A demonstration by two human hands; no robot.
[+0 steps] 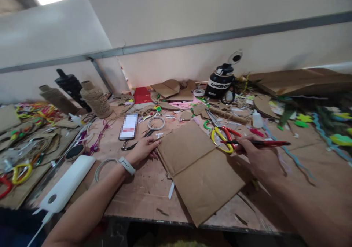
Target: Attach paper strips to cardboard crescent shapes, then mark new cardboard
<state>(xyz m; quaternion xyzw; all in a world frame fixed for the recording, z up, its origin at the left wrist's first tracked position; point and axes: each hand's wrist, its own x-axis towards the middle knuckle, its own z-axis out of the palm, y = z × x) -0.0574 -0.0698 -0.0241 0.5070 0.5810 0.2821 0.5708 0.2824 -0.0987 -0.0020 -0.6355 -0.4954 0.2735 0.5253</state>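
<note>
A creased sheet of brown cardboard lies in front of me, its near corner at the table's front edge. My left hand, with a pale watch band on the wrist, rests at the sheet's upper left edge, its fingers bent and thumb on the cardboard's corner. On the right, my right hand holds a red and black pen, its tip pointing left over the scissors. Those scissors, with yellow and red handles, lie just beyond the sheet's right edge.
A phone, a tape roll and a white device lie to the left. Twine spools stand behind them. A black bottle with its lid up stands at the back, near a small white bottle and cardboard scraps.
</note>
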